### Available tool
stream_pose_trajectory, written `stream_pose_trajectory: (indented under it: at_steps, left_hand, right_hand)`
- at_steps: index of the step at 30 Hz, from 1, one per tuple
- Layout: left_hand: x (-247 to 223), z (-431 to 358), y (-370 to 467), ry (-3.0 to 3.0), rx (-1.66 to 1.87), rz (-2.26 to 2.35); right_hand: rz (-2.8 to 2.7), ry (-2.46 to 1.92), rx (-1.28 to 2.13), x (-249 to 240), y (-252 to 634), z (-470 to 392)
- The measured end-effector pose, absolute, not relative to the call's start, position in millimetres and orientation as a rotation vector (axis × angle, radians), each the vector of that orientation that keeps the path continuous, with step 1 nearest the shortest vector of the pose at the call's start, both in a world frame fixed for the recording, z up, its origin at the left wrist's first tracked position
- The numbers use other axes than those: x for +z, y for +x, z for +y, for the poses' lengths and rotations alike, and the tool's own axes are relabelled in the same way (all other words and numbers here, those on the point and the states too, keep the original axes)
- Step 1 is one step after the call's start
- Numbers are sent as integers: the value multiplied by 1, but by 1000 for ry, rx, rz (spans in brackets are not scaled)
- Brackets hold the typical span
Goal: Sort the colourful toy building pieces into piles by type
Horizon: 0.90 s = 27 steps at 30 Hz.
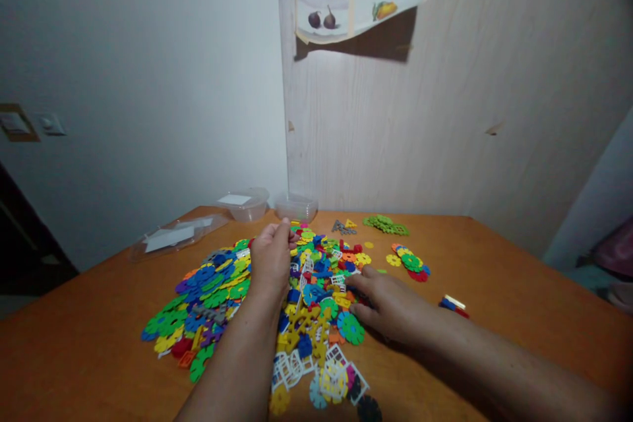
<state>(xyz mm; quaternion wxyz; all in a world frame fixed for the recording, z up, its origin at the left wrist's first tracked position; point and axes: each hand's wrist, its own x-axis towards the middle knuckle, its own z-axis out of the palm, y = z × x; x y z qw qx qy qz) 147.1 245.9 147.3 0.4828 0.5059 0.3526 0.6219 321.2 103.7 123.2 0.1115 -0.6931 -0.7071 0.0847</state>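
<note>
A large heap of colourful plastic building pieces [217, 280] covers the middle of the table, with flower-shaped discs and small bricks mixed together. Over the far part of the heap, my left hand [271, 250] is closed with its fingers curled in; whatever it may hold is hidden. My right hand [380, 300] reaches in from the right, thumb and fingers apart at the heap's edge. Near its fingertips lie a white window-frame piece [338, 280] and a green flower disc [351, 328]. Several white lattice pieces [291, 369] lie at the near end.
At the back stand clear plastic tubs [250, 210], with a clear lid [173, 235] to the left. Separate groups lie on the right: green pieces [386, 225], grey pieces [343, 228], stacked flower discs [411, 262] and a few narrow bricks [452, 306]. A wall borders the table [519, 336].
</note>
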Motion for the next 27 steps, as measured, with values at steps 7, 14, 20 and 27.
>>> stream_pose_trajectory:
  at_steps: [7, 14, 20, 27]
  left_hand:
    - [147, 245, 149, 1224, 1503, 853]
    - [148, 245, 149, 1236, 1496, 865]
    - [149, 247, 148, 1231, 1505, 868]
    - [152, 244, 147, 1232, 1517, 867]
  right_hand:
    - [-2059, -1945, 204, 108, 324, 107]
    - [-1999, -1903, 194, 111, 323, 105]
    - [-1804, -1972, 120, 127, 377, 95]
    - [-1571, -2350, 241, 122, 444, 67]
